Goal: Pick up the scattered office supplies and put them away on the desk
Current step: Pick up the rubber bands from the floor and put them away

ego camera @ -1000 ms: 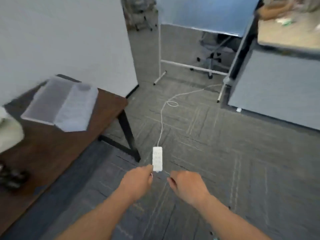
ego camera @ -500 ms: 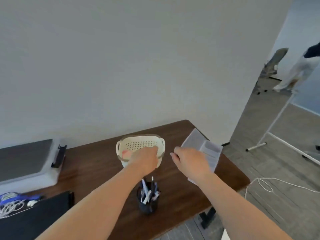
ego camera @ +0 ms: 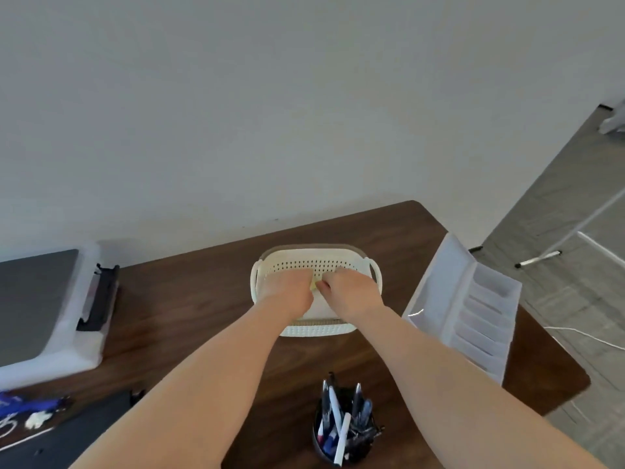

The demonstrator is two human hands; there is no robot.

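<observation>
A cream perforated basket stands in the middle of the brown desk. Both my hands are down inside it, close together. My left hand has its fingers closed on a small pale yellow item. My right hand is curled with its fingertips against the same item; whether it grips it I cannot tell. Something white lies on the basket floor under my wrists, mostly hidden.
A black cup of pens stands at the near edge. An open clear compartment box lies to the right, a white box with a grey lid to the left. Cables sit at bottom left. Grey carpet begins right of the desk.
A second ago my hands were by a white power strip on the floor. The view swung up to the desk, and both hands have gone down into the basket.
</observation>
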